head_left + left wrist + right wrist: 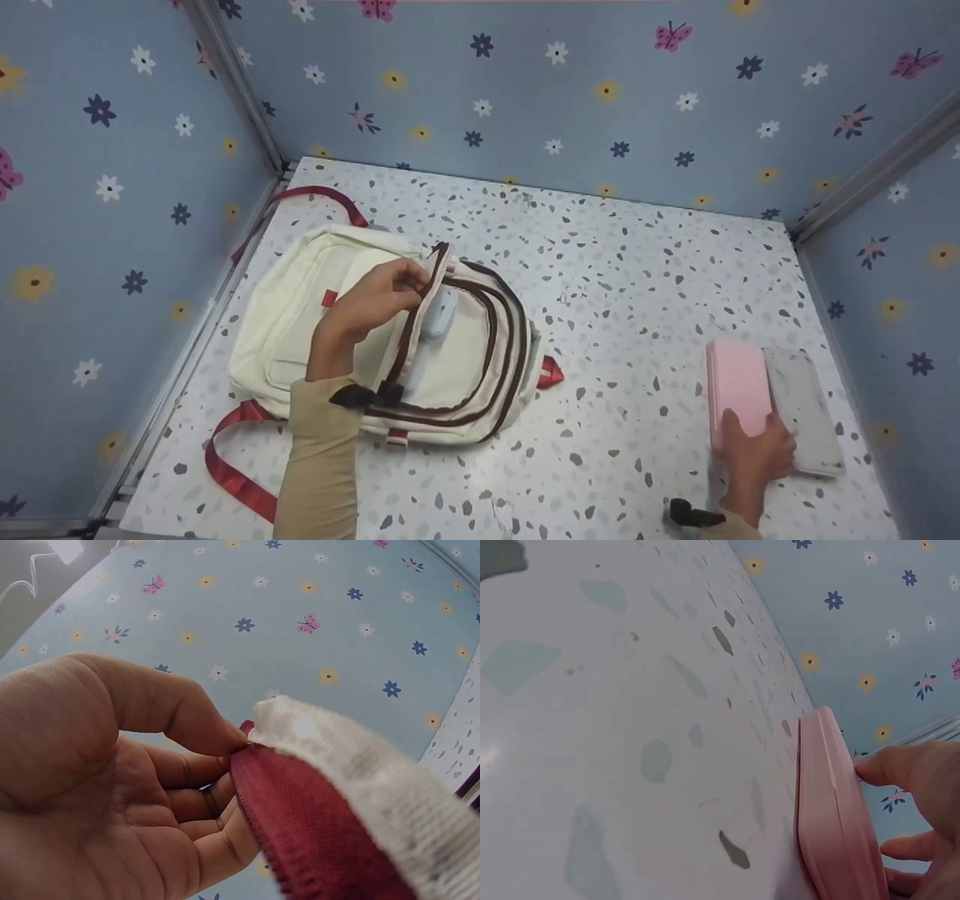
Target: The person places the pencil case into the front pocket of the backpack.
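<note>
A cream backpack [300,300] with dark red zips lies on the table's left side, its front compartment unzipped. My left hand [375,300] pinches the zipped edge of the open flap [420,319] between thumb and fingers; the left wrist view shows the red zip tape [300,810] at the fingertips. A small pale-blue rounded item [440,315] lies inside the compartment, partly hidden by the flap. Far to the right, my right hand [757,446] holds the near end of a pink case [739,382], thumb on top and fingers curled at its right side.
A grey flat rectangular item [806,412] lies right beside the pink case. Red straps [232,472] spread from the backpack on the left. Flowered panels [525,97] wall in the speckled table [615,300] at the back and both sides.
</note>
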The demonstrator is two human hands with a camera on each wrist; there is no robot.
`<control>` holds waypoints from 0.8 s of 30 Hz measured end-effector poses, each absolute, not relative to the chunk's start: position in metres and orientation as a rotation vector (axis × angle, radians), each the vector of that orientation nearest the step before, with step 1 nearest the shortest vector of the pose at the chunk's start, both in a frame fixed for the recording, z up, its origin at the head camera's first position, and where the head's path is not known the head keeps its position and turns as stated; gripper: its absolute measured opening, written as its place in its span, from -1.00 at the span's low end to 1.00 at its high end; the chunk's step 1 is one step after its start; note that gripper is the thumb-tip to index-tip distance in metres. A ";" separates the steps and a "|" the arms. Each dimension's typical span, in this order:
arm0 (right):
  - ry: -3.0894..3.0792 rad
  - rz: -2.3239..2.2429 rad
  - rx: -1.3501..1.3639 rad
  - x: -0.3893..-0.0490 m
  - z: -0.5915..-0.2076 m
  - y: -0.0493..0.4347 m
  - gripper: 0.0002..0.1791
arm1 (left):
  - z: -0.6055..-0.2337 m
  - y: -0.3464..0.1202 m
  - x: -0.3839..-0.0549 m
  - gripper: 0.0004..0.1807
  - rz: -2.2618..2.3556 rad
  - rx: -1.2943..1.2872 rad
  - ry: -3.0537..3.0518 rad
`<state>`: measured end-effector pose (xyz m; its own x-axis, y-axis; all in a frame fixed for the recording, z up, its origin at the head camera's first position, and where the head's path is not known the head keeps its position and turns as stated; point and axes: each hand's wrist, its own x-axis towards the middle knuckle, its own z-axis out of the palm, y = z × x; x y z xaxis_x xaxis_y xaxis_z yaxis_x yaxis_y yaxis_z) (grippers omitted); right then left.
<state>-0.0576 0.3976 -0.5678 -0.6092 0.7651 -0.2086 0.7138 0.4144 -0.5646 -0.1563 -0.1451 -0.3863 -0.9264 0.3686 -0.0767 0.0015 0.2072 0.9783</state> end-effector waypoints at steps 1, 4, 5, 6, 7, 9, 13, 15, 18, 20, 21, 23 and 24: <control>-2.569 0.982 -1.346 -0.056 -0.569 0.397 -0.04 | -0.386 -0.145 -0.156 -0.73 1.774 0.347 2.195; -2.562 1.054 -1.372 -0.053 -0.571 0.395 0.06 | -0.386 -0.145 -0.156 -0.73 1.769 0.344 2.201; -2.559 1.076 -1.382 -0.052 -0.571 0.394 0.09 | -0.385 -0.145 -0.155 -0.73 1.768 0.345 2.204; -2.556 1.095 -1.387 -0.051 -0.572 0.393 0.11 | -0.385 -0.145 -0.155 -0.72 1.768 0.343 2.205; -2.562 1.094 -1.381 -0.050 -0.572 0.392 0.13 | -0.384 -0.145 -0.155 -0.72 1.770 0.343 2.205; -2.580 1.067 -1.360 -0.048 -0.571 0.391 0.16 | -0.384 -0.146 -0.155 -0.72 1.773 0.344 2.201; -2.599 1.037 -1.317 -0.043 -0.568 0.385 0.20 | -0.392 -0.147 -0.160 -0.72 1.792 0.354 2.182; -2.599 1.054 -1.321 -0.043 -0.568 0.384 0.22 | -0.400 -0.149 -0.164 -0.73 1.798 0.355 2.181; -2.590 1.090 -1.366 -0.045 -0.577 0.390 0.23 | -0.410 -0.150 -0.168 -0.74 1.806 0.346 2.188; -2.583 1.121 -1.401 -0.049 -0.587 0.398 0.28 | -0.414 -0.151 -0.170 -0.75 1.796 0.356 2.200; -2.581 1.128 -1.416 -0.050 -0.590 0.401 0.29 | -0.414 -0.151 -0.170 -0.75 1.796 0.362 2.205; -2.579 1.165 -1.414 -0.049 -0.586 0.399 0.32 | -0.406 -0.150 -0.165 -0.75 1.795 0.388 2.200; -2.571 1.191 -1.400 -0.047 -0.581 0.396 0.31 | -0.402 -0.150 -0.163 -0.76 1.818 0.406 2.185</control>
